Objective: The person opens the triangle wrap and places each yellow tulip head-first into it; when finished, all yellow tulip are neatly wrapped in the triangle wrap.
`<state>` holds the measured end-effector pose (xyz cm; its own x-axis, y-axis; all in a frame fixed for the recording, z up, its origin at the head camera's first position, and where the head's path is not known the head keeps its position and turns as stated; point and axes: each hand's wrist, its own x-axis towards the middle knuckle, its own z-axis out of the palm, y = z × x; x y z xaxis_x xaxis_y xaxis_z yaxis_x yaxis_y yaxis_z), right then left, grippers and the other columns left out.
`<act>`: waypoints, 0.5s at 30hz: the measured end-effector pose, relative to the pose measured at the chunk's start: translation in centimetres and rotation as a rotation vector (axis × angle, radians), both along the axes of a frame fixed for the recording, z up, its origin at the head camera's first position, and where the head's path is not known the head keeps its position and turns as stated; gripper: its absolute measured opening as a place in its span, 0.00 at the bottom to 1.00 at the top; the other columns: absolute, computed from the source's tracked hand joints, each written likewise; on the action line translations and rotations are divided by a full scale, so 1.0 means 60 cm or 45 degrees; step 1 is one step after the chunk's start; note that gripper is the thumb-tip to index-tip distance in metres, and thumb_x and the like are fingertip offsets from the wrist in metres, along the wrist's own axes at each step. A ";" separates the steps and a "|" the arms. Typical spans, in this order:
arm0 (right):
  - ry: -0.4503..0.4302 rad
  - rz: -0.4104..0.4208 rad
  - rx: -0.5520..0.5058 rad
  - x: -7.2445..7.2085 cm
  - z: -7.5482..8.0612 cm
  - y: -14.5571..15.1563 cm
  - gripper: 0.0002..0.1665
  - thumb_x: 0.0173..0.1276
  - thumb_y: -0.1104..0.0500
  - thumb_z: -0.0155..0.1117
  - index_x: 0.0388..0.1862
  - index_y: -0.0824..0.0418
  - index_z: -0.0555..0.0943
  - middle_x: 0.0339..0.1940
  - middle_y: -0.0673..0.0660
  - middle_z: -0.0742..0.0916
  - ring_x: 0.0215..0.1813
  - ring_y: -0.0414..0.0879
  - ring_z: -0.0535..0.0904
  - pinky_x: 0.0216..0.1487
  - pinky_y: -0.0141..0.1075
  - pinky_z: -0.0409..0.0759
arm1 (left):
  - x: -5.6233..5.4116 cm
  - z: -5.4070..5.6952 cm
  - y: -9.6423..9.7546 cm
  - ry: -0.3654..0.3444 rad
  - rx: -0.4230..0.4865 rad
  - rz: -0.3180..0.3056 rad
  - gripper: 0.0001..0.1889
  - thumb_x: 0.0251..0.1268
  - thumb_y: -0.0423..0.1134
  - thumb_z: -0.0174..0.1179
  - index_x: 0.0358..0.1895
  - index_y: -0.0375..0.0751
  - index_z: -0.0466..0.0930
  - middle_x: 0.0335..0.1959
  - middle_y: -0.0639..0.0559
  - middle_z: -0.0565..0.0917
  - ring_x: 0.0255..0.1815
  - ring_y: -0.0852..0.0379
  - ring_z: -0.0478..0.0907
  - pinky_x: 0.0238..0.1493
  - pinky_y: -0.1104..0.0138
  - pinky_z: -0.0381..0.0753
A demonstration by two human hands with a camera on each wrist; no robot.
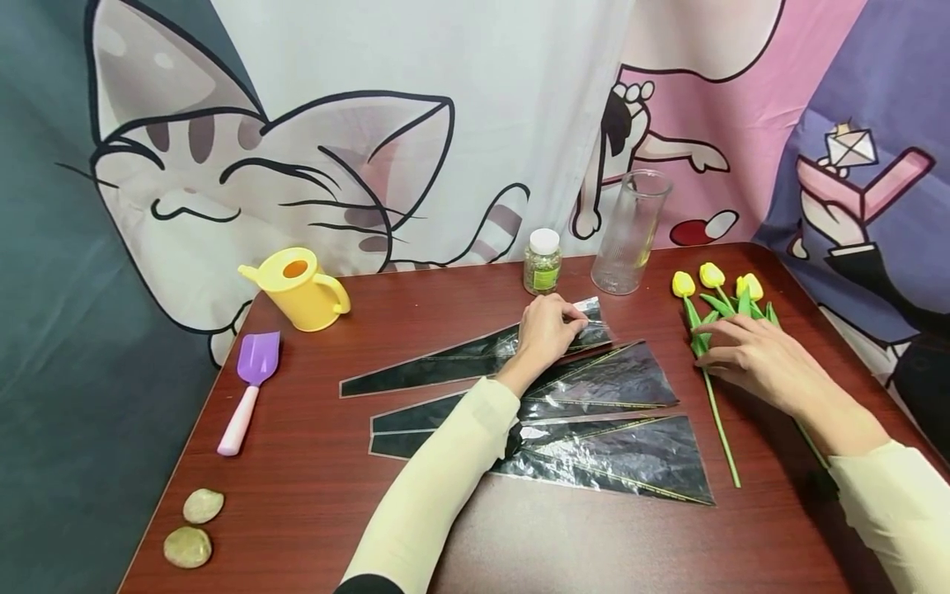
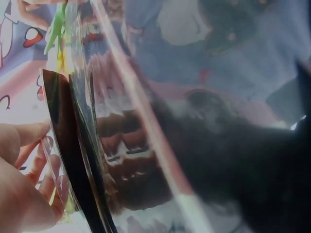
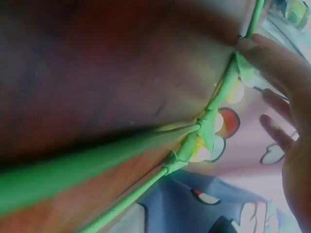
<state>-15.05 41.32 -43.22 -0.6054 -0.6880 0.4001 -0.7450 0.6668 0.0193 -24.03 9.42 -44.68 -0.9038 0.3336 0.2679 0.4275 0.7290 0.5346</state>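
In the head view, three dark, partly see-through plastic flower sleeves [image 1: 594, 450] lie fanned on the table. My left hand [image 1: 545, 330] pinches the wide right end of the farthest sleeve [image 1: 438, 363]. The left wrist view shows its fingers [image 2: 36, 167] against a clear film edge. At the right lie yellow tulips [image 1: 711, 275] with green leaves and long stems [image 1: 720, 433]. Over their leaves is my right hand [image 1: 764, 363], its fingers loosely spread. In the right wrist view, one fingertip [image 3: 248, 46] touches a green stem [image 3: 226, 85], and the other fingers stand apart from it.
A clear glass vase [image 1: 631, 235] and a white-capped jar [image 1: 543, 262] stand at the back. On the left are a yellow watering can [image 1: 304, 297], a purple toy shovel [image 1: 258, 359] and two stones [image 1: 188, 548]. A printed curtain [image 1: 445, 49] hangs behind the table [image 1: 312, 495].
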 end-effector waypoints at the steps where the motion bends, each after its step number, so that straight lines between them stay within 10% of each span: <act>1: 0.006 0.029 0.012 -0.004 0.000 0.000 0.38 0.77 0.34 0.35 0.33 0.52 0.89 0.48 0.58 0.84 0.52 0.58 0.75 0.43 0.49 0.67 | 0.000 -0.001 0.000 -0.005 -0.001 0.002 0.03 0.58 0.48 0.71 0.32 0.57 0.91 0.30 0.65 0.80 0.38 0.62 0.75 0.42 0.68 0.73; 7: 0.018 0.225 0.089 -0.025 0.003 -0.001 0.32 0.80 0.42 0.40 0.32 0.54 0.88 0.44 0.56 0.86 0.50 0.58 0.76 0.49 0.48 0.66 | 0.000 -0.001 -0.001 -0.020 -0.003 0.021 0.03 0.58 0.48 0.71 0.32 0.58 0.91 0.31 0.65 0.79 0.38 0.62 0.74 0.42 0.68 0.73; 15: 0.165 0.348 0.318 -0.035 0.012 -0.014 0.14 0.55 0.60 0.51 0.31 0.59 0.84 0.37 0.54 0.86 0.43 0.55 0.75 0.43 0.47 0.68 | -0.001 -0.004 -0.002 -0.020 0.005 0.020 0.03 0.58 0.48 0.71 0.32 0.58 0.91 0.31 0.65 0.79 0.38 0.62 0.75 0.43 0.68 0.73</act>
<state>-17.13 40.50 -42.48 -0.3416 -0.9029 0.2609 -0.8754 0.4067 0.2613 -24.08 9.29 -44.93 -0.9130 0.3187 0.2546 0.4077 0.7333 0.5441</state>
